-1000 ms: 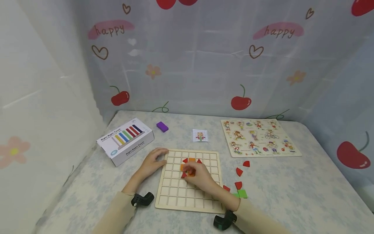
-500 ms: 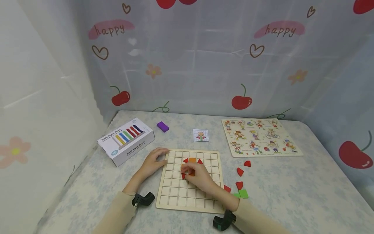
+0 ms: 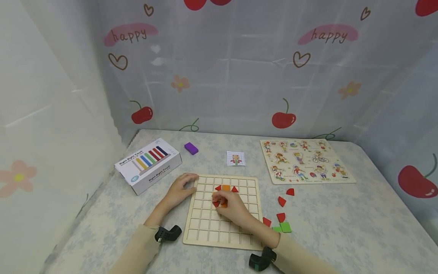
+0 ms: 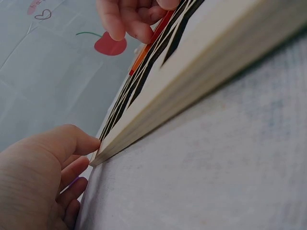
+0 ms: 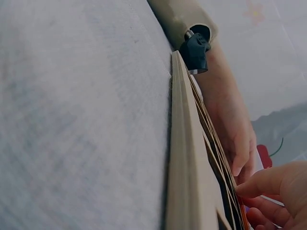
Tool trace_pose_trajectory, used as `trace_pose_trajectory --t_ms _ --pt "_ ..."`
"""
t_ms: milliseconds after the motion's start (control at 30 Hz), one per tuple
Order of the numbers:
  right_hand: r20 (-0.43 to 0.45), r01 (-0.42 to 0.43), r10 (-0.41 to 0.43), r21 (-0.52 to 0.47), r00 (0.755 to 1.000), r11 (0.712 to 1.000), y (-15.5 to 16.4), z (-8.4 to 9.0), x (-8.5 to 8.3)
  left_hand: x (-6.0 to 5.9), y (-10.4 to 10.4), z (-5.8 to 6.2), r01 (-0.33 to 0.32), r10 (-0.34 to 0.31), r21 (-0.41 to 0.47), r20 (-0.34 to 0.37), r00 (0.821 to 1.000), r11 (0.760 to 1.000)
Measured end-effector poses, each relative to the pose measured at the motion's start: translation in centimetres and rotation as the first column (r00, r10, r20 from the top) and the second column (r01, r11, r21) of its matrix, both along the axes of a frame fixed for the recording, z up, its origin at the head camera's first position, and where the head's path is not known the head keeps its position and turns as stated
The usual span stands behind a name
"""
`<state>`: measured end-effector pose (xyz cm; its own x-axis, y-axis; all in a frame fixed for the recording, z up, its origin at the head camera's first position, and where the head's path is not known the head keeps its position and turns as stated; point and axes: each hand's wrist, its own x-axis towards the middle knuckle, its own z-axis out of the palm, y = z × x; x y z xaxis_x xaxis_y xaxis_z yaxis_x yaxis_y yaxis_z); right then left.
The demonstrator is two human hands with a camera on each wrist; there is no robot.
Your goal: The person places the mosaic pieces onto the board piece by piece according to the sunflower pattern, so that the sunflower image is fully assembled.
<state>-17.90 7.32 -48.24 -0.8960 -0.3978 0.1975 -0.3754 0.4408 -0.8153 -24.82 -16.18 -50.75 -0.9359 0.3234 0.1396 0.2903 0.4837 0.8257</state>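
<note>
Head view: the right hand [image 3: 232, 207] pinches a red tile [image 3: 216, 204] into a cell near the grid board's [image 3: 205, 232] middle; the left hand [image 3: 179, 190], fingers relaxed, steadies its far-left corner. The tile looks light, stiff and small, best pinched by its edges. Four red tiles lie loose off the board's right edge, two green.

Left wrist view: the thumb [image 4: 79, 140] touches the board's corner.

Right wrist view: curled fingertips [image 5: 268, 184] meet the board.

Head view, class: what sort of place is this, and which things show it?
Probably a children's play table or toy-activity corner. A wooden grid board with coloured pieces, a picture puzzle board and a boxed toy lie on a table screened by cherry-print sheets.
</note>
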Motion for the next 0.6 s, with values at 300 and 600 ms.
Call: trace_pose_trajectory --t_ms 300,600 --pt "0.011 -0.001 0.001 -0.012 1.0 1.0 -0.01 0.0 0.0 0.11 0.11 0.34 -0.005 0.005 -0.009 0.011 1.0 1.0" --pt "0.061 0.07 -0.067 -0.047 0.996 0.996 0.22 0.28 0.32 0.09 0.1 0.16 -0.005 0.006 -0.016 0.015 1.0 1.0"
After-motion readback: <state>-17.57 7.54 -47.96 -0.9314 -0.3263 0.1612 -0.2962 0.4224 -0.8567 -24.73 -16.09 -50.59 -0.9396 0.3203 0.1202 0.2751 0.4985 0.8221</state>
